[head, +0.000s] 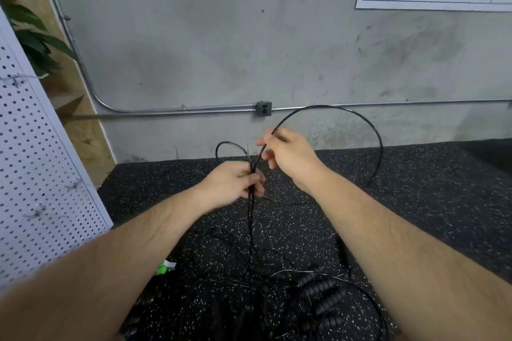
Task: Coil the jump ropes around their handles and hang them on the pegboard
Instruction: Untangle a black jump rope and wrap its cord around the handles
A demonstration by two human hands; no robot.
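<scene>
- Nearest, low in view: jump ropes in a heap, black ribbed handles and thin cords tangled on the speckled floor.
- Just left of the heap: small green and white object, too blurred to name.
- Left hand: curls round a bundle of black cord strands, upright above the heap; strands hang from the fist down to the pile.
- Right hand: sits just beyond and right of the left, pinches the cord between thumb and fingertips.
- Held rope: arcs from the right hand up and rightward in a wide loop, drops to the floor at right; smaller loop stands above the left fist.
- Left: white pegboard with wire hooks.
- Far: grey concrete wall, metal conduit, outlet box.
</scene>
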